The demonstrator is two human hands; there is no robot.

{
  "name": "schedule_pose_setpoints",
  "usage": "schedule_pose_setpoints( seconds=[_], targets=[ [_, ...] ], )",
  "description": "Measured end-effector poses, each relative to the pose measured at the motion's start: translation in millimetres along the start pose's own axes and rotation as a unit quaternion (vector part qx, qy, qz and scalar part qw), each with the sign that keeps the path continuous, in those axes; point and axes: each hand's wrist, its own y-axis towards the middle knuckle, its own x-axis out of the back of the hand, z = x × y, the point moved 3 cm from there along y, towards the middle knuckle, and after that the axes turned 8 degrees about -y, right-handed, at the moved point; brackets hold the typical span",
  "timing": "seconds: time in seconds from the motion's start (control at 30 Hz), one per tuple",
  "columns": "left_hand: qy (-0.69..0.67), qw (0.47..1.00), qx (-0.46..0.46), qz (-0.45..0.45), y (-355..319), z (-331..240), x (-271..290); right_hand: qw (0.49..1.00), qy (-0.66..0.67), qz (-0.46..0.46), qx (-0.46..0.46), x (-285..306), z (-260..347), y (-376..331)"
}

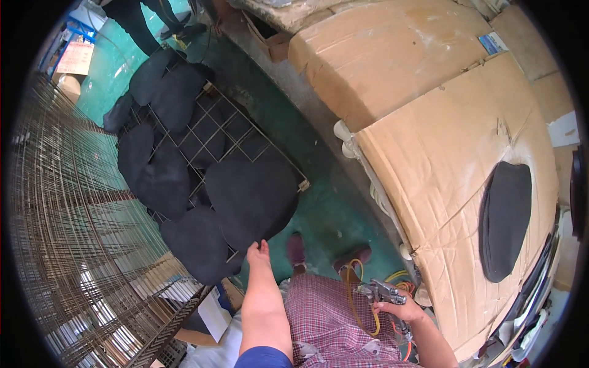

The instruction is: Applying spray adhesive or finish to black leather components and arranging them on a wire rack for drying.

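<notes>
My left hand point(258, 252) reaches out to the edge of a black oval fabric piece point(253, 196) lying on a wire grid rack point(233, 116); the fingers touch its near rim. Several more black pieces point(172, 92) cover the rack. My right hand point(402, 310) grips a metal spray gun point(383, 290) with an orange hose, held low beside my checked garment. Another black oval piece point(506, 218) lies on the cardboard-covered table point(448, 147) to my right.
Stacked wire racks point(67, 233) fill the left side. The floor point(325, 208) is green. A person's legs point(138, 21) stand at the far top left. Cardboard boxes point(270, 37) sit at the back. White hoses point(350, 144) run along the table edge.
</notes>
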Motion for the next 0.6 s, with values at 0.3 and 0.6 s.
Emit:
schedule_pose_setpoints(
  seconds=[0.3, 0.6],
  targets=[
    [0.110, 0.992, 0.069, -0.009, -79.6, 9.5, 22.9, 0.980, -0.113, -0.020, 0.165, 3.4, 48.3, -109.6],
    [0.318, 0.937, -0.069, 0.125, -204.4, -35.2, -43.4, 0.863, 0.017, -0.364, 0.349, 47.8, 20.0, -345.4]
  ],
)
